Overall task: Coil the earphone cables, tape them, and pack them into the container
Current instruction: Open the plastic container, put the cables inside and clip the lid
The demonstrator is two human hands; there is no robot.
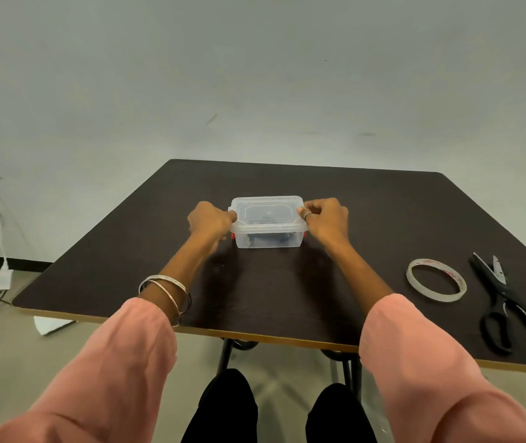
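right now the person is sitting at the dark table point(287, 282) with both arms stretched forward, pink sleeves point(121, 362) pushed up past the wrists. the clear plastic container point(268, 233) is sitting on the tabletop straight ahead of them, its lid point(266, 212) lying on top. the left hand point(210, 220) is curling tightly around the container's left end, and the right hand point(327, 219) is gripping the right end the same way, fingers bent over the rim of the lid. dark things are showing through the clear walls, probably the earphone cables, though i cannot make them out. 2 thin bangles point(167, 292) are hanging on the left forearm. off to the right, a roll of tape point(436, 280) is lying flat, and black scissors point(511, 302) are resting just beside it.
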